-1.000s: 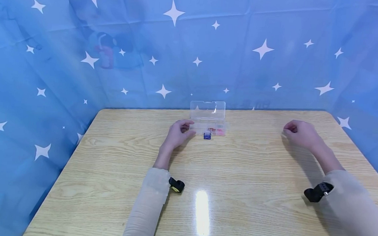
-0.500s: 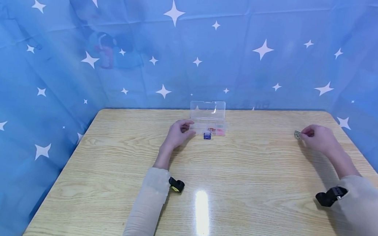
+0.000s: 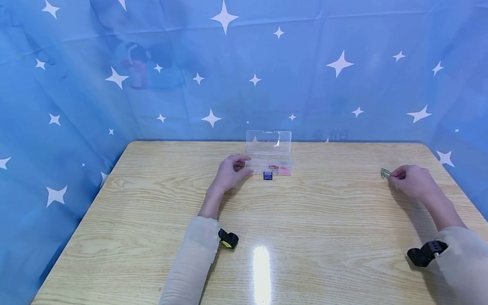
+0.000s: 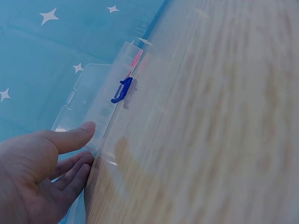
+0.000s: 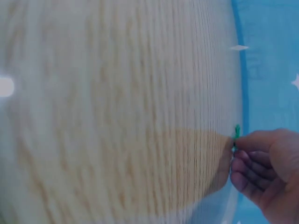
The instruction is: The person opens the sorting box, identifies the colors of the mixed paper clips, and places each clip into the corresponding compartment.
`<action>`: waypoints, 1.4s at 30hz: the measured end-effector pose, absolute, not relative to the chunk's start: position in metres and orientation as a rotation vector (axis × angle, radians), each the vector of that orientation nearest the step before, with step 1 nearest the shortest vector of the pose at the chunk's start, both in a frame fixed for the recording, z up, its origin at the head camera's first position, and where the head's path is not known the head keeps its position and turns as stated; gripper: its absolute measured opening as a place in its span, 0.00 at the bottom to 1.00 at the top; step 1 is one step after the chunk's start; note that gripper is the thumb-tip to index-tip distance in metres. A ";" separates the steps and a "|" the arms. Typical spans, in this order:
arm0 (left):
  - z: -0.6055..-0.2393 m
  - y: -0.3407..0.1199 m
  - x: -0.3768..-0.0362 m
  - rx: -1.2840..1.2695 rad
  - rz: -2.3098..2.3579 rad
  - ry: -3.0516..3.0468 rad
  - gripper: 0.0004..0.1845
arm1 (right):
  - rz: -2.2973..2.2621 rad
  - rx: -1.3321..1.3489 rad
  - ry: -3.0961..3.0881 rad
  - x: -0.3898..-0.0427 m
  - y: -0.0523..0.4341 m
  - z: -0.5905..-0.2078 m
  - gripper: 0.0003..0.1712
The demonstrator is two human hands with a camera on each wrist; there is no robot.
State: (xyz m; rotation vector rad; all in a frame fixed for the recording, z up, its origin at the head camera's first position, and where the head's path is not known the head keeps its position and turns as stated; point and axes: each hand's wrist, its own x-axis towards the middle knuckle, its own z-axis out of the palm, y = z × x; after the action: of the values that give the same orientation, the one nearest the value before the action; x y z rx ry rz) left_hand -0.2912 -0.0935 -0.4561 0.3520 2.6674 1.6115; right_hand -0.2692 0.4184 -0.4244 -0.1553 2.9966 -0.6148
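A clear plastic box with its lid raised stands near the table's back edge. My left hand holds the box's left end between thumb and fingers; in the left wrist view the thumb lies against its wall. Red pieces like paper clips and a pink patch show inside. A blue frame-shaped piece sits at the box's front. Off to the right, my right hand pinches at small green paper clips on the table; in the right wrist view green shows at the thumb tip.
The wood-grain table reaches back to a blue curtain with white stars, which also hangs along both sides. A bright light reflection lies on the tabletop. Each wrist carries a small black camera.
My right hand has moved right and slightly nearer, uncovering the green paper clips, then has settled with its fingertips at them. My left hand and the box have stayed in place.
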 end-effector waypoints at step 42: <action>-0.454 -0.093 -0.290 0.349 1.622 2.664 0.21 | -0.716 -0.362 2.993 -0.292 0.337 -0.418 0.15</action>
State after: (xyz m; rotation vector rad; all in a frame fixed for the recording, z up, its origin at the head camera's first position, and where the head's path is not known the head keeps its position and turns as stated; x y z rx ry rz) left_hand -0.2903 -0.0933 -0.4544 0.3495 2.6643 1.6218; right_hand -0.2921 0.3366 -0.4184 -0.3624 2.9930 -0.7159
